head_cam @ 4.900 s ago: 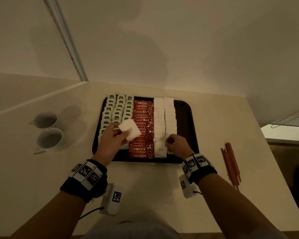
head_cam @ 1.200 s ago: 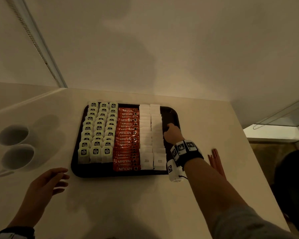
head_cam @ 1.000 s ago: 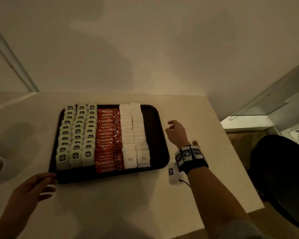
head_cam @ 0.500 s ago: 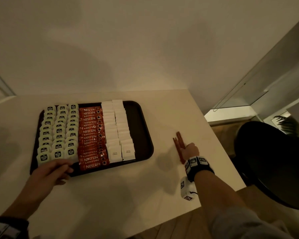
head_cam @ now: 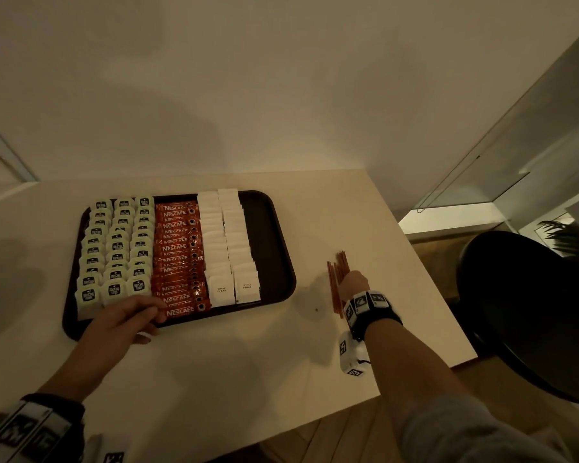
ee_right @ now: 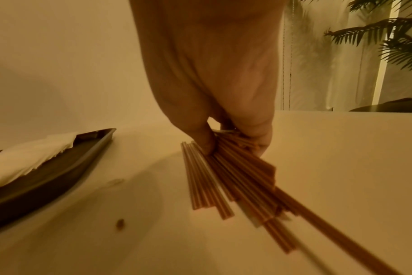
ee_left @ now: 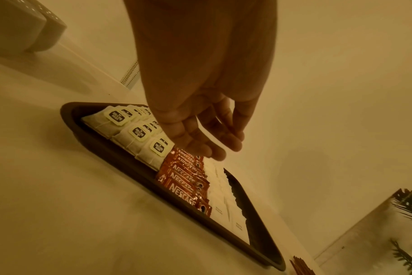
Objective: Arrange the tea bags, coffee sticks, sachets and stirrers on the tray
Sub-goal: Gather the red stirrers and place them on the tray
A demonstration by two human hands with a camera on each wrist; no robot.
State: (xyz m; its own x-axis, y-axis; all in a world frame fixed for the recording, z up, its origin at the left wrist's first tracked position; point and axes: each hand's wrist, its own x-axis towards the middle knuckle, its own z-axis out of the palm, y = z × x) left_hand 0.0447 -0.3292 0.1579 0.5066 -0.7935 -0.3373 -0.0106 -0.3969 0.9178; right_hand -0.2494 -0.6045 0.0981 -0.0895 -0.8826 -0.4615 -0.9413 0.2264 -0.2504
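Note:
A dark tray (head_cam: 274, 248) on the pale table holds three rows of tea bags (head_cam: 117, 248), a column of red Nescafe coffee sticks (head_cam: 179, 255) and two columns of white sugar sachets (head_cam: 228, 248); its right strip is bare. My left hand (head_cam: 124, 317) rests at the tray's front rim; in the left wrist view the left hand (ee_left: 207, 141) has relaxed fingers above the coffee sticks (ee_left: 183, 184) and holds nothing. To the right of the tray, several brown stirrers (head_cam: 335, 279) lie on the table. My right hand (ee_right: 233, 147) pinches the stirrers (ee_right: 238, 186) between thumb and fingers.
The table's right edge runs close beside the stirrers, with a round black seat (head_cam: 528, 312) and a plant (head_cam: 569, 235) beyond it. A small dark speck (head_cam: 316, 309) lies between tray and stirrers. Two pale cups (ee_left: 19, 31) stand left of the tray.
My right hand left the sachets on the tray, went right to the stirrers and closed on them. My left hand moved up to the tray's front rim. The head view swung right.

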